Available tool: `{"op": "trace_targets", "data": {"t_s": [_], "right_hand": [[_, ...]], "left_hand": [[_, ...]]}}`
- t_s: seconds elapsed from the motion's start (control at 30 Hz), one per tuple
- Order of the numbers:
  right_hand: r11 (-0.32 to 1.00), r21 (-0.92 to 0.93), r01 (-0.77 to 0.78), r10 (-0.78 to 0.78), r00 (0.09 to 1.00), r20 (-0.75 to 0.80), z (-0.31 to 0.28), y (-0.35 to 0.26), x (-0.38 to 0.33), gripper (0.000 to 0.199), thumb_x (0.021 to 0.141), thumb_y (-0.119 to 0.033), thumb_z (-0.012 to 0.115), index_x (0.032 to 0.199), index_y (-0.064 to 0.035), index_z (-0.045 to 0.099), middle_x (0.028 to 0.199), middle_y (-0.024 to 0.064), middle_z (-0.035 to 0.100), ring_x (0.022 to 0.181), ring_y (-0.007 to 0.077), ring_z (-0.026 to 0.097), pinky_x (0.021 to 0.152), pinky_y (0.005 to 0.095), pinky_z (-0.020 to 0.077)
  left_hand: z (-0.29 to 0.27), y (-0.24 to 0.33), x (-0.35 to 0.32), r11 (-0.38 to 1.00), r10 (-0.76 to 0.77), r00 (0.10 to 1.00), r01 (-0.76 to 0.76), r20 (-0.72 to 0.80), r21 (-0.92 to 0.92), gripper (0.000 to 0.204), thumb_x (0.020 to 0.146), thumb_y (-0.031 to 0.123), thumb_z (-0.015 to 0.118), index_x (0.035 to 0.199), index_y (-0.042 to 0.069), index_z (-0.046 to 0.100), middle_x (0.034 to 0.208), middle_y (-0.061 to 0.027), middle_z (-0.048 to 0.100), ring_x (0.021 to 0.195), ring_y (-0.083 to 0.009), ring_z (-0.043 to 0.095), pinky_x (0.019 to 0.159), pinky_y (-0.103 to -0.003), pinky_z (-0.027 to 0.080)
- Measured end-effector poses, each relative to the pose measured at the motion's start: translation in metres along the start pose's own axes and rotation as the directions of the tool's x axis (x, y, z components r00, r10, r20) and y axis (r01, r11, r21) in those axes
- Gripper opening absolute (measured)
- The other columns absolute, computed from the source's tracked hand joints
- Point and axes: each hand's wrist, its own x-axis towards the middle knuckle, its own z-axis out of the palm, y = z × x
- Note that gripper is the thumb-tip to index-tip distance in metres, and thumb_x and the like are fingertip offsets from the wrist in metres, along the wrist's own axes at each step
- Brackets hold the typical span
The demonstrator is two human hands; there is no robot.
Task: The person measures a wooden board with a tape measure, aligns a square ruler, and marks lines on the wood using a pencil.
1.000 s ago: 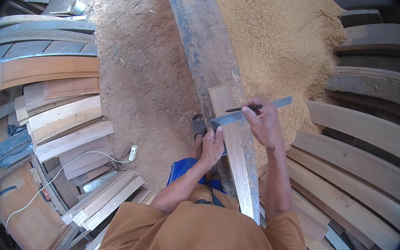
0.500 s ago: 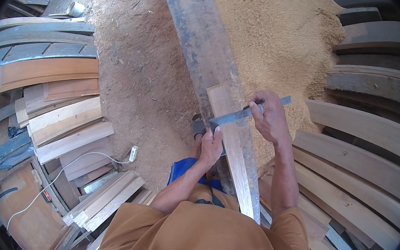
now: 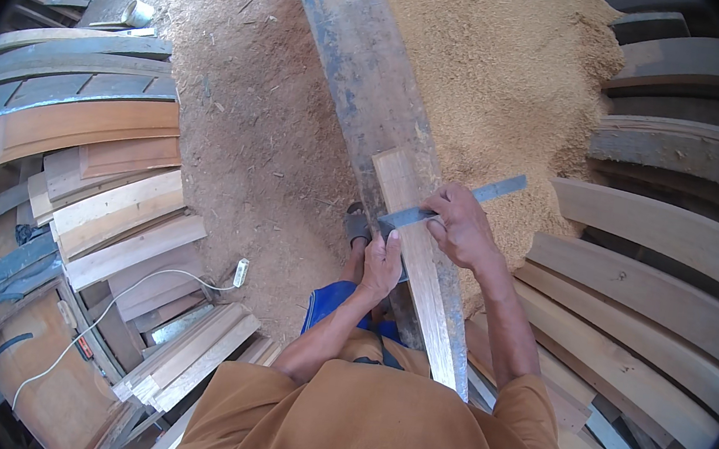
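Observation:
A narrow pale wooden board (image 3: 430,280) lies lengthwise on a long, worn plank bench (image 3: 379,78). Across it rests a try square, its grey metal blade (image 3: 501,188) reaching out past the board's right edge. My left hand (image 3: 381,266) grips the square's dark stock against the board's left edge, thumb pointing up. My right hand (image 3: 462,226) is closed in a pinch over the blade, above the board. A dark pencil-like stick showed in these fingers a moment earlier; now the hand mostly hides it.
Sawdust (image 3: 498,72) is heaped right of the bench. Stacked planks (image 3: 642,289) line the right side, and more boards (image 3: 128,218) are piled on the left. A white cord with a socket block (image 3: 240,272) lies at the left. A pale bucket (image 3: 138,14) stands farther off.
My right hand has moved left and slightly nearer along the blade, over the board. My left hand and the try square stay almost where they were.

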Motion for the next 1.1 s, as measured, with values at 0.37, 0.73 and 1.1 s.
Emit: {"op": "trace_targets", "data": {"t_s": [0.37,0.73,1.1], "right_hand": [[0.999,-0.053,0.008,-0.007,1.000,0.015,0.006,0.003,0.000,0.023,0.082,-0.013,0.073,0.104,-0.0093,0.069,0.104,0.0118,0.059,0.102,0.0342,0.057,0.090,0.0459,0.0460],[0.997,-0.070,0.012,-0.011,1.000,0.003,0.010,0.005,0.003,0.019,0.083,-0.013,0.074,0.102,-0.0089,0.070,0.100,0.0108,0.058,0.099,0.0329,0.057,0.087,0.0449,0.0454],[0.996,-0.088,0.028,-0.030,0.999,-0.022,0.010,0.002,0.005,0.018,0.082,-0.010,0.076,0.099,-0.0073,0.071,0.099,0.0106,0.060,0.096,0.0335,0.058,0.085,0.0446,0.0464]], "left_hand": [[0.001,-0.005,0.001,1.000,0.028,1.000,-0.028,0.006,0.008,0.039,0.112,0.030,0.042,0.132,-0.001,0.057,0.119,-0.0075,0.068,0.108,-0.0138,0.061,0.097,-0.033,0.048],[-0.001,-0.001,0.001,1.000,0.016,1.000,-0.016,0.026,0.027,0.041,0.112,0.032,0.042,0.132,-0.001,0.057,0.116,-0.0067,0.068,0.105,-0.0133,0.060,0.096,-0.032,0.048],[0.001,-0.010,0.003,0.999,0.032,0.999,-0.032,0.010,-0.018,0.041,0.112,0.032,0.041,0.130,-0.001,0.058,0.115,-0.0048,0.068,0.105,-0.0113,0.059,0.095,-0.031,0.049]]}}
